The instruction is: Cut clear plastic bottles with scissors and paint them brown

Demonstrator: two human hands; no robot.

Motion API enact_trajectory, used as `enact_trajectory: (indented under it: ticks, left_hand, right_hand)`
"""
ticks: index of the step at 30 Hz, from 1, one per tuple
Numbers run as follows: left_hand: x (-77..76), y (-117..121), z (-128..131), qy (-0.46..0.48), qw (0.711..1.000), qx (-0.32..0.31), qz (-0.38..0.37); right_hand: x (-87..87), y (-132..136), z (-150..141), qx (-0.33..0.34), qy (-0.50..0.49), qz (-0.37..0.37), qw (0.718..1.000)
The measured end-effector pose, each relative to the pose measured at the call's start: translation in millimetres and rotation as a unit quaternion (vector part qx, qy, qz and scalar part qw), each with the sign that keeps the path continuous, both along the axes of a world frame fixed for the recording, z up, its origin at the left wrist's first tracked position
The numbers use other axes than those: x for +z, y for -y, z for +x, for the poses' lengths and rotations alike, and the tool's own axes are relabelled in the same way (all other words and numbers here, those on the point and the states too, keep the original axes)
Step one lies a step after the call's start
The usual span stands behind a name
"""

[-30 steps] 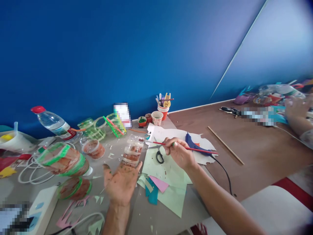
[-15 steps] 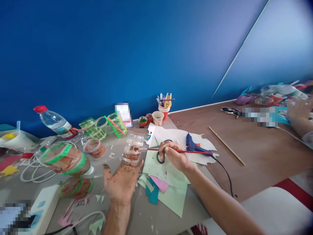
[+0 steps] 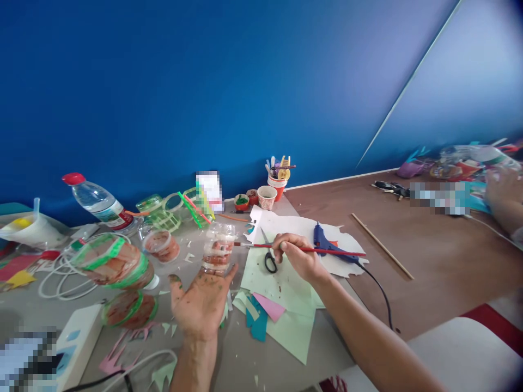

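Note:
My left hand (image 3: pixel 200 305) is turned palm up, with green and brown paint on its skin. It holds a clear cut plastic bottle piece (image 3: pixel 218 247) striped with brown paint; the piece covers the fingers, which seem to be inside it. In my right hand (image 3: pixel 296 253) a thin red paintbrush (image 3: pixel 339 252) is pinched and lies nearly level. Its bristles are at the right side of the bottle piece. Below the brush, black-handled scissors (image 3: pixel 270 262) rest on pale green paper (image 3: pixel 261 283).
Behind stand paint cups (image 3: pixel 242 202) and a paper cup (image 3: pixel 267 197). A blue glue gun (image 3: pixel 322 239) lies on white paper at right, near a wooden stick (image 3: pixel 382 245). Painted bottles (image 3: pixel 110 261), a water bottle (image 3: pixel 98 201) and a power strip (image 3: pixel 75 343) crowd the left. Another person's hand (image 3: pixel 504 193) is far right.
The brush tip met the bottle piece's painted middle, then moved slightly to its right edge. My left hand has turned the piece a little. The view has shifted slightly.

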State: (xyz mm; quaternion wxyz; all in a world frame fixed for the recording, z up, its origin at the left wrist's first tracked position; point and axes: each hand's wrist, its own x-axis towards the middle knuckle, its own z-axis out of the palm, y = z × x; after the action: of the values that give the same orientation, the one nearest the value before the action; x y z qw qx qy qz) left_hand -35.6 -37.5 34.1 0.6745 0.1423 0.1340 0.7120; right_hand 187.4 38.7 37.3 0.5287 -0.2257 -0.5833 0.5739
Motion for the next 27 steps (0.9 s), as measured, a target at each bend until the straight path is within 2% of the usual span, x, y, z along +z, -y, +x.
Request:
enact_trajectory:
  ticks: [5,10,17,22,27]
  left_hand:
    - [-2.0,2.0,3.1,0.062,0.997,-0.02,0.043]
    - [-1.3,2.2,4.7,0.103,0.992,-0.04,0.066]
    - [0.1,2.8,1.9,0.117,0.99,-0.041,0.064]
    - [-0.7,2.8,2.7,0.116,0.99,-0.04,0.068]
    - [-0.7,2.2,3.5,0.107,0.992,-0.03,0.061]
  right_hand:
    - [-3.6,2.4,-5.2,0.023,-0.019,0.026,0.999]
    - [-7.6,1.9,-7.6,0.041,0.002,0.011,0.999]
    - [-2.3,0.0,-3.2,0.02,-0.006,-0.021,1.0]
    - [-6.0,-0.3,-5.1,0.028,-0.001,-0.015,0.999]
    - [-2.7,-2.7,-1.0,0.013,-0.022,-0.054,0.998]
